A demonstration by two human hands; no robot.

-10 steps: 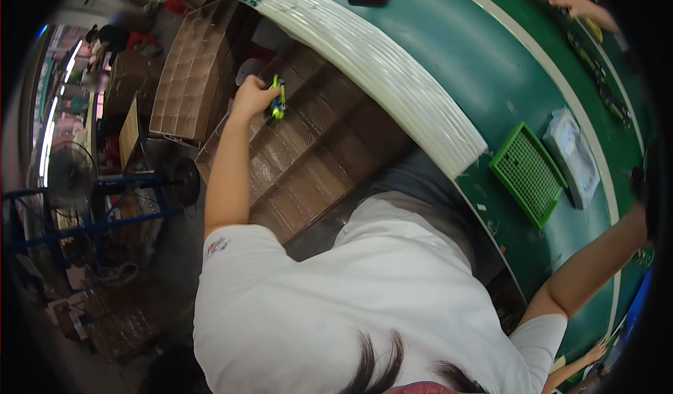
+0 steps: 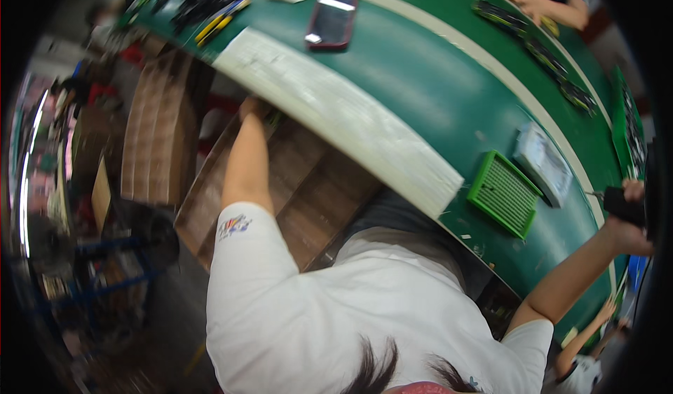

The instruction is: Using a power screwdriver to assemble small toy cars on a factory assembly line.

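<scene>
My left arm reaches over a brown box with compartments [image 2: 301,215], below the table's edge. My left hand [image 2: 250,106] is blurred and closed round a small green and black part [image 2: 274,118], mostly hidden behind the hand and the box's shadow. Far out at the right rim, my right hand [image 2: 626,237] is closed on a black tool [image 2: 622,206] with a thin tip pointing left, which looks like an electric screwdriver. Fingertips show above the tool, and the picture's dark rim cuts off the rest.
A stack of whitish strips [image 2: 336,117] lies along the green table's [image 2: 413,57] edge. Beyond are a phone [image 2: 331,21], yellow-handled pliers [image 2: 221,24], a green basket [image 2: 503,195] and a pale blue packet [image 2: 544,164]. A co-worker's hand [image 2: 527,3] touches black-green parts [image 2: 547,57]. Another divided box [image 2: 155,131] stands left.
My left hand has moved away from me, deeper toward the table's edge, with the green and black part. The view has shifted, and more of my right hand and its black tool shows.
</scene>
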